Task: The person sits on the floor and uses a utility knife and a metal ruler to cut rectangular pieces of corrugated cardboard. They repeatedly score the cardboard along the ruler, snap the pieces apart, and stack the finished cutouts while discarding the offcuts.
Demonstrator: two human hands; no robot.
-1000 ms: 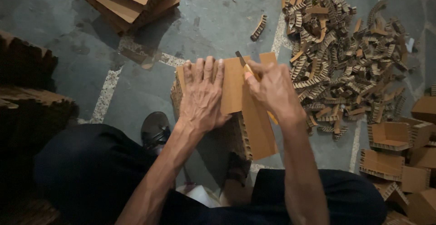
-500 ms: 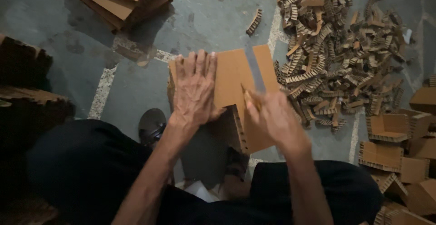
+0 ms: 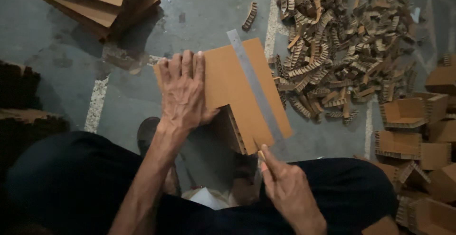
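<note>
My left hand (image 3: 183,90) lies flat, fingers spread, on a brown honeycomb cardboard panel (image 3: 237,80) with a square notch cut from its near left corner. A long metal ruler (image 3: 254,88) lies diagonally across the panel's right part. My right hand (image 3: 287,190) is at the panel's near edge, fingers closed around a thin cutting tool (image 3: 260,155) whose tip meets the cardboard beside the ruler's lower end.
A heap of several cardboard offcut strips (image 3: 332,50) lies on the concrete floor at the right. Folded cardboard corner pieces (image 3: 413,130) are stacked at far right. Flat cardboard sheets (image 3: 95,2) lie at top left. One loose strip (image 3: 249,15) lies alone. My dark trousers fill the bottom.
My right hand has drawn back from the panel's far edge toward my body along the ruler. The ruler now lies uncovered across the panel. My left hand stays pressed down.
</note>
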